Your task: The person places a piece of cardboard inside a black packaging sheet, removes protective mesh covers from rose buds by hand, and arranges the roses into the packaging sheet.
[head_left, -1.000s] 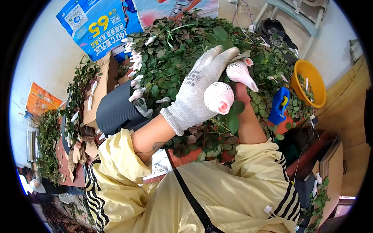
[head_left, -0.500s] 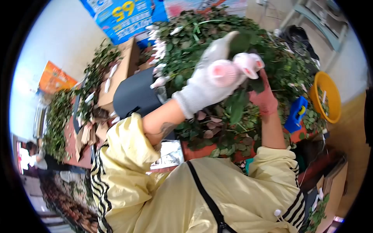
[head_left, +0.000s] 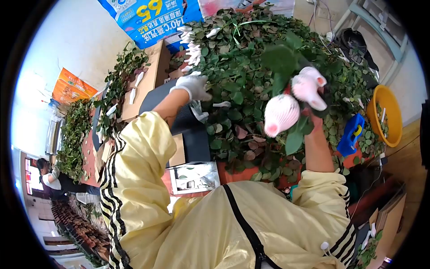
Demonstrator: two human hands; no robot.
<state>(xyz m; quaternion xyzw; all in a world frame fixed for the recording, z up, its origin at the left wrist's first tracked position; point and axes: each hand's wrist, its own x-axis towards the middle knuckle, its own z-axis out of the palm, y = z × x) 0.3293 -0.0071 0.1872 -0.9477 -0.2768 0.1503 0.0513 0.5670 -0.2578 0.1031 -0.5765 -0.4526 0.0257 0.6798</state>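
My left hand (head_left: 192, 87), in a white glove, is over the edge of a dark corrugated sheet (head_left: 190, 123), beside the leafy pile. Its fingers look apart, with nothing visible in them. My right hand (head_left: 315, 120) is closed around the stems of roses whose heads sit in pale pink mesh sleeves (head_left: 281, 115). Several sleeved heads (head_left: 309, 87) show above the hand. Green leaves (head_left: 295, 139) hang beside them and partly hide the fingers. A row of white-sleeved buds (head_left: 193, 54) lies just beyond my left hand.
Leafy rose stems (head_left: 242, 62) cover much of the red table. A blue tape dispenser (head_left: 350, 134) and a yellow basin (head_left: 386, 116) are at right. Cardboard (head_left: 152, 71) and a silver-framed tray (head_left: 195, 178) are at left. Another person (head_left: 49, 177) is far left.
My left hand has left the roses and moved left to the dark sheet. My right hand still holds the sleeved roses, whose heads now tilt differently.
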